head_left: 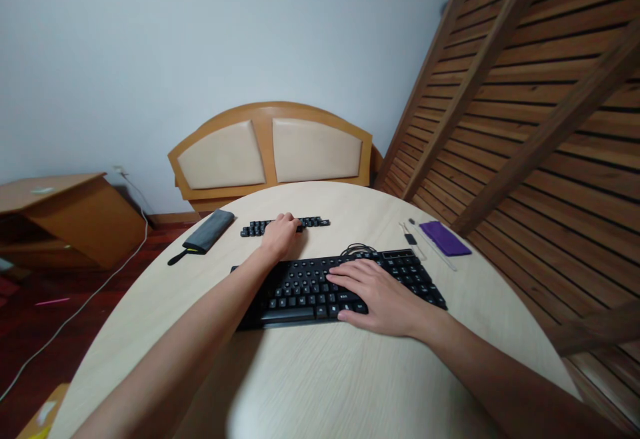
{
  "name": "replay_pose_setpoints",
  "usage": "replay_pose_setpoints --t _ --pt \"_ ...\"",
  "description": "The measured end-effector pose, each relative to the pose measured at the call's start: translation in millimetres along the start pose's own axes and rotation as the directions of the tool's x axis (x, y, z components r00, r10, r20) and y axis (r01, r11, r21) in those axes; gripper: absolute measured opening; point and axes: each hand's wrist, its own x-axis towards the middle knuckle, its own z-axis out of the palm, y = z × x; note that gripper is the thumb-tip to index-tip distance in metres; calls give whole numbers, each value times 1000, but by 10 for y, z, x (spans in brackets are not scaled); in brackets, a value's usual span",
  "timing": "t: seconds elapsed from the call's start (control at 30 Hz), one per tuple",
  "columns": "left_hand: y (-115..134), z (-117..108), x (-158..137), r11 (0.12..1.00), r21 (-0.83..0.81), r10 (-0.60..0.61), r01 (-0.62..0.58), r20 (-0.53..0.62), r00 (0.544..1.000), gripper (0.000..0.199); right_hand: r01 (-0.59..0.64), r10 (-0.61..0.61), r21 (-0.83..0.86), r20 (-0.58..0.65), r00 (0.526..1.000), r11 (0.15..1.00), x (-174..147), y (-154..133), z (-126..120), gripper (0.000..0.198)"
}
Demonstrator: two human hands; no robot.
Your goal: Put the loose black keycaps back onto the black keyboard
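Note:
A black keyboard (295,314) lies on the round pale wooden table (320,386) in front of me. Several of its upper-row positions show small bare stems, while lower rows carry lettered keycaps. My right hand (373,296) rests palm down on the right half of the keyboard, fingers stretched out and slightly apart. Beyond the keyboard, loose black keycaps (315,222) are laid out in rows. My left hand (283,231) reaches over these rows with its fingers bent and drawn together among the keycaps. Its fingertips are partly hidden, so what they hold cannot be made out.
A coiled black cable (359,248) sits behind the keyboard. At the left lies a grey pouch (210,231) with a black strap. On the right are a purple cloth pouch (445,238), a wire keycap puller (410,239) and a thin brush (435,247).

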Motion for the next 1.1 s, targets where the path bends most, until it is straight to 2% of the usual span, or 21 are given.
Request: replay_pose_setpoints --t 0.3,0.4,0.53,0.63,0.8,0.93,1.1 --pt "114 -2 -37 999 -28 44 -44 0 999 18 -6 6 -13 -1 1000 1000 2 -6 6 57" --pt "186 -50 -181 995 -69 66 -67 -17 998 14 -4 4 -14 -1 1000 1000 1 4 17 57" --pt "299 -122 -528 984 -158 71 -81 -66 995 18 -2 2 -11 -4 1000 1000 2 12 21 57" --pt "347 -174 -818 911 -388 91 -140 -140 986 21 -4 4 -17 -11 1000 1000 7 -1 21 56" --pt "349 -176 -1124 799 -583 76 -149 -148 986 18 -20 19 -33 -7 1000 999 18 -56 27 60" --pt "359 -138 -1177 759 -642 29 -110 -136 990 17 -37 37 -57 5 999 998 17 -79 35 63" --pt "382 -133 -1152 767 -637 25 -79 -94 995 18 -36 36 -50 9 999 998 15 -76 41 62"
